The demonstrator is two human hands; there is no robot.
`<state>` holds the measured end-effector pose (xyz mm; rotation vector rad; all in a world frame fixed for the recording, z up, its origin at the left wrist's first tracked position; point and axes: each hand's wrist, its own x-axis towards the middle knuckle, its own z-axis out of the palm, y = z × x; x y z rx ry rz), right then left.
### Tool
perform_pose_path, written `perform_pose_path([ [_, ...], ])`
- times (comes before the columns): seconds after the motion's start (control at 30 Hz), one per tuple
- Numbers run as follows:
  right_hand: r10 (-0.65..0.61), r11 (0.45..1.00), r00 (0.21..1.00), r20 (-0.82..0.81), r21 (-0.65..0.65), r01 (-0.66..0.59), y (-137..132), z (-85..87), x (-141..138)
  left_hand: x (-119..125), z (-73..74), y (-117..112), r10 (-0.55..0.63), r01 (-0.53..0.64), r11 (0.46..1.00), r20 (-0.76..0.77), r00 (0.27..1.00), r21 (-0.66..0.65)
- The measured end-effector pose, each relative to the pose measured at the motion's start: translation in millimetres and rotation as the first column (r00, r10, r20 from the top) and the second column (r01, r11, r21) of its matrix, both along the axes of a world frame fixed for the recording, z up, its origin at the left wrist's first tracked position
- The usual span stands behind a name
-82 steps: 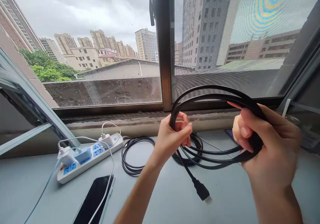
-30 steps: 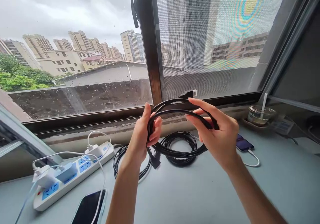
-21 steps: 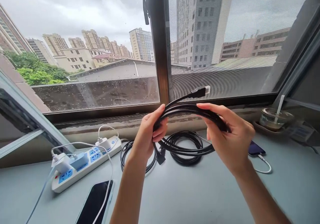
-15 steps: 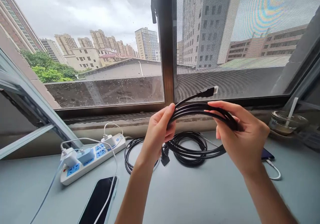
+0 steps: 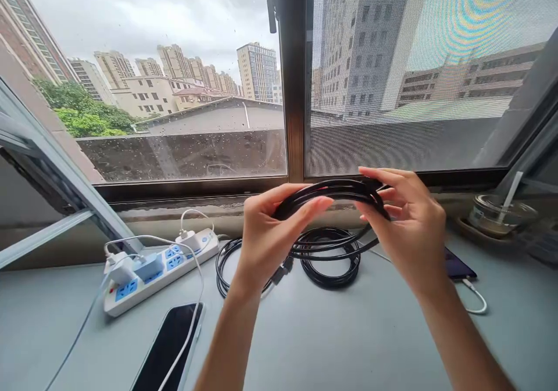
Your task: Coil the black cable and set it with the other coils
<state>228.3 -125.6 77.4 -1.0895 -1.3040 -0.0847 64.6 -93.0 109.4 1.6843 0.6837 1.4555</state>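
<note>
A coiled black cable (image 5: 337, 189) hangs in the air between my two hands, over the table. My left hand (image 5: 272, 228) is closed on the left side of the loops, with the thumb stretched along the near side. On the right side, my right hand (image 5: 403, 222) grips the loops between thumb and fingers; the index finger extends above them. The lower strands sag below both hands. A black connector (image 5: 282, 270) shows just right of my left wrist. On the table behind lies another black cable coil (image 5: 331, 280), with further black loops (image 5: 222, 269) to its left.
A white power strip (image 5: 163, 280) with chargers and white cords lies at left. A phone (image 5: 168, 347) rests in front of it. Another phone (image 5: 457, 265) with a white cable is at right, near a lidded cup with a straw (image 5: 501, 211). The window frame (image 5: 196, 189) runs behind.
Both hands have shifted their hold on the coil, and my right hand has moved slightly left. The connector end that stuck up above the loops is no longer visible there.
</note>
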Motion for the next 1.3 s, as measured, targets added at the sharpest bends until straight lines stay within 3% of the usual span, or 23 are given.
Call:
perform_pose_path([
  [0.13,-0.048,0.998,0.999,0.002,0.044,0.048,0,-0.5,-5,-10,4.2,5,0.101,-0.1,0.995,0.055,0.993,-0.016],
  [0.3,-0.017,0.997,0.999,-0.035,0.08,0.02,-1,-2.5,-9,-13,6.7,6,0.154,-0.154,0.988,0.089,0.984,-0.009],
  [0.43,0.109,0.994,0.988,-0.108,0.012,-0.108,-3,-1.2,-6,-12,5.3,7,0.119,-0.121,0.993,0.088,0.989,0.017],
  [0.6,0.255,0.948,0.937,-0.237,-0.127,-0.29,-5,1.7,2,-10,-1.2,17,0.014,-0.014,1.0,0.03,0.999,-0.002],
  [0.87,0.306,0.864,0.831,-0.465,-0.231,-0.448,-8,6.6,4,-10,-5.9,24,-0.101,0.097,0.992,-0.054,0.993,-0.075],
  [0.93,0.338,0.818,0.786,-0.517,-0.251,-0.517,-10,6.9,5,-9,-5.9,22,-0.112,0.108,0.992,-0.047,0.993,-0.063],
  [1.03,0.492,0.636,0.682,-0.541,-0.311,-0.706,-14,5.8,6,-4,-7.1,17,-0.191,0.188,0.981,-0.053,0.98,-0.046],
  [1.1,0.535,0.553,0.68,-0.501,-0.4,-0.731,-16,5.5,3,0,-8.2,14,-0.21,0.208,0.977,-0.068,0.975,-0.04],
  [1.13,0.525,0.555,0.706,-0.475,-0.438,-0.708,-17,5.8,1,2,-8.6,14,-0.202,0.2,0.979,-0.074,0.977,-0.043],
  [1.2,0.477,0.612,0.753,-0.454,-0.443,-0.655,-18,7.0,-5,3,-8.7,13,-0.176,0.171,0.983,-0.084,0.981,-0.066],
  [1.3,0.373,0.785,0.808,-0.456,-0.309,-0.537,-15,7.8,-14,2,-7.7,15,-0.155,0.143,0.982,-0.101,0.983,-0.12],
])
